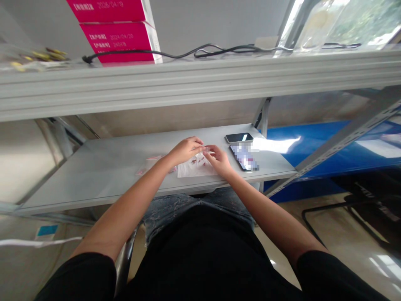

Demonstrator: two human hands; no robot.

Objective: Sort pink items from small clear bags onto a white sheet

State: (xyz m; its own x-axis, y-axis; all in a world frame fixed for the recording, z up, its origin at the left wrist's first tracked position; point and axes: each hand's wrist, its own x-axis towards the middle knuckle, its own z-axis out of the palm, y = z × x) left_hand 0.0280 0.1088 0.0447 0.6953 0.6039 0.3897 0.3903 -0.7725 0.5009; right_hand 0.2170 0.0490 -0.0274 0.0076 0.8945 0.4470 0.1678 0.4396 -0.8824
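My left hand (pixel 188 149) and my right hand (pixel 218 159) meet over the lower shelf, fingertips close together. Pinched between them is a small clear piece (pixel 205 149), possibly plastic film; its exact kind is too small to make out. Just below lies a white paper sheet (pixel 185 170) with several tiny reddish-brown bits (pixel 201 160) scattered on it. Part of the sheet is hidden by my right hand. A clear plastic bag (pixel 146 165) with pinkish contents rests left of the sheet, partly behind my left forearm.
Right of my hands lie a dark phone (pixel 239 138) and a second phone (pixel 243 158) with its screen lit. The grey upper shelf (pixel 188 85) juts out ahead, carrying pink boxes (pixel 120 42) and a black cable (pixel 175 55). A metal post (pixel 341 133) slants at the right.
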